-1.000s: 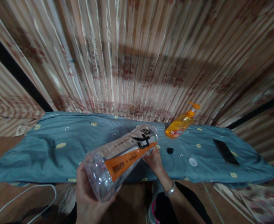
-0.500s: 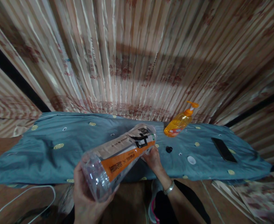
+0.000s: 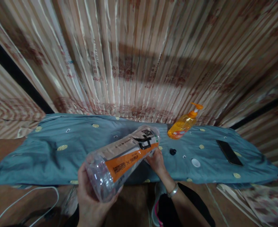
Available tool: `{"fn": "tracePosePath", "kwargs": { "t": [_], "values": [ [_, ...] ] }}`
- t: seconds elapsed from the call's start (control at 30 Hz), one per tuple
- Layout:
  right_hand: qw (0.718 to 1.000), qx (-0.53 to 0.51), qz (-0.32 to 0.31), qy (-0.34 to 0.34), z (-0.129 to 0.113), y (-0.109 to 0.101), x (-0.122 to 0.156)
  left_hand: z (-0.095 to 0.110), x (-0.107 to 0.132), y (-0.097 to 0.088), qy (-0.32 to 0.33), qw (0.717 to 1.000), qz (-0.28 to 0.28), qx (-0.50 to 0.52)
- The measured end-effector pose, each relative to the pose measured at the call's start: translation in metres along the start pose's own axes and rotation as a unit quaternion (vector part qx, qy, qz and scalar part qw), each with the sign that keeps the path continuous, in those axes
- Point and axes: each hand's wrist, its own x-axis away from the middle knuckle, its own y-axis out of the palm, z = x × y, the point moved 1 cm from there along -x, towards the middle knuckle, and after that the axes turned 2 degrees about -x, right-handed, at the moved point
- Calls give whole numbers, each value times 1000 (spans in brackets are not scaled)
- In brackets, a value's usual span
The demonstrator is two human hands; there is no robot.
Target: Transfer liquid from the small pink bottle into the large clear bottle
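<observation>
I hold a large clear plastic bottle [image 3: 123,157] with an orange and white label, tilted with its base toward me. My left hand [image 3: 91,198] cups the base from below, fingers wrapped round it. At the far, neck end, my right hand [image 3: 156,160] is closed on the bottle; a silver bracelet sits on that wrist. The bottle hangs over the near edge of a table draped in a blue cloth [image 3: 58,154]. Whether a cap is on the bottle is hidden.
On the blue cloth stand an orange pump bottle [image 3: 183,124], a small black cap [image 3: 172,152], a white round lid [image 3: 195,163] and a dark phone [image 3: 229,152]. A striped curtain [image 3: 139,63] hangs behind. A white cable [image 3: 23,197] lies on the floor at left.
The view shifted slightly. The bottle and both hands stay in nearly the same pose, with only small movement.
</observation>
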Motion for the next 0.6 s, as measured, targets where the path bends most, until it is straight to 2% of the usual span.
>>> {"fn": "tracePosePath", "kwargs": {
  "t": [0.3,0.6],
  "values": [
    [1000,-10,10,-3,0,1,-1,5,0,2,-8,1000,2,17],
    [1000,-15,13,-12,2,3,0,-3,-1,-1,-11,1000,5,-7]
  ]
}}
